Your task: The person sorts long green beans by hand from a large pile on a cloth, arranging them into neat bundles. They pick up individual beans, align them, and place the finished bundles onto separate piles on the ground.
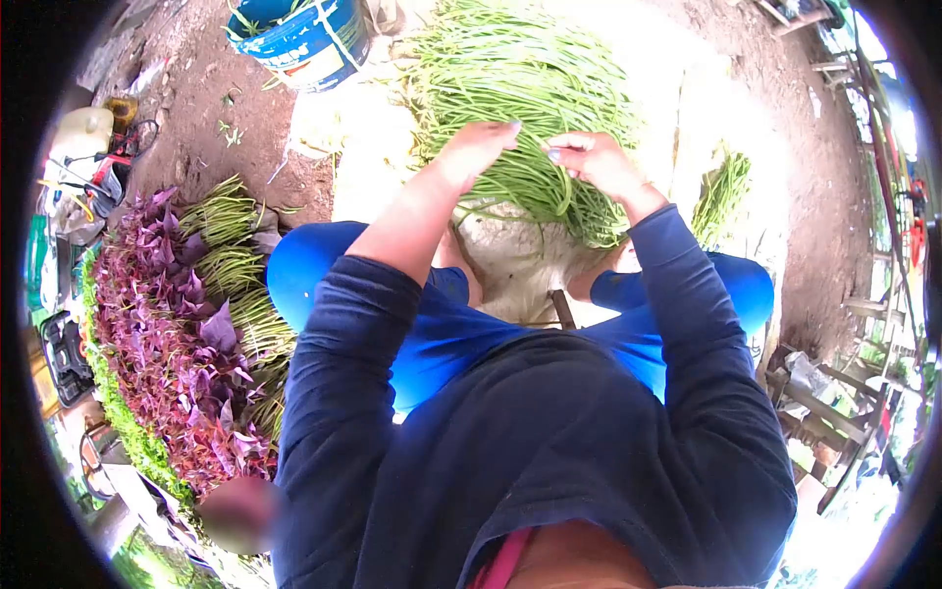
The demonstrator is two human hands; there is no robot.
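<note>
A big heap of long green beans (530, 69) lies in front of me on pale sacking. My left hand (479, 153) is over the near part of the heap, its fingers drawn together; what they pinch, if anything, is too small to make out. Across from it, my right hand (599, 165) is closed, thumb against fingers, on a long bean at the heap's near right side. A short gap separates the two hands. Some beans hang down toward the sacking between my feet.
A blue bucket (312, 49) with greens inside stands at the upper left. Bundles of purple-leaved stems (177, 344) lie along my left. A smaller bunch of green beans (724, 196) rests on the right. Wooden pieces (829, 417) are farther right.
</note>
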